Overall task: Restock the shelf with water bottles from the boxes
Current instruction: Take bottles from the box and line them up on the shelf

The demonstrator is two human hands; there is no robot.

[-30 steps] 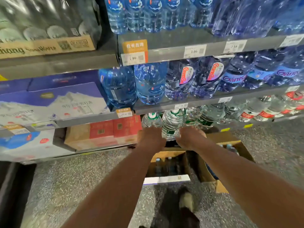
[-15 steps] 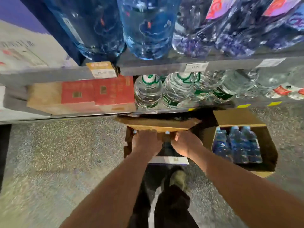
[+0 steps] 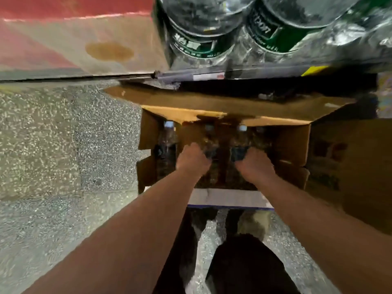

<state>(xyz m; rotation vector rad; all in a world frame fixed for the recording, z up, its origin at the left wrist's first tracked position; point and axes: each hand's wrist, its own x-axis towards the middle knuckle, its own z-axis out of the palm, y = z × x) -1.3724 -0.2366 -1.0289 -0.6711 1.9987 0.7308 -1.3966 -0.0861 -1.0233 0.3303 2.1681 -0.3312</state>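
Left hand [image 3: 192,159] and right hand [image 3: 253,164] each close on a clear plastic water bottle [image 3: 238,149] inside the open brown cardboard box [image 3: 292,143] (floor, below shelf edge); green-labelled shelf bottles [image 3: 203,39] stocked; more remain.

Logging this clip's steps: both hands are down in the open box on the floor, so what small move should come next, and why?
Probably close each hand on a bottle and lift straight up. The left hand and right hand reach into the open box beside two bottle caps; whether either grip has closed is unclear. The shelf sits directly above.
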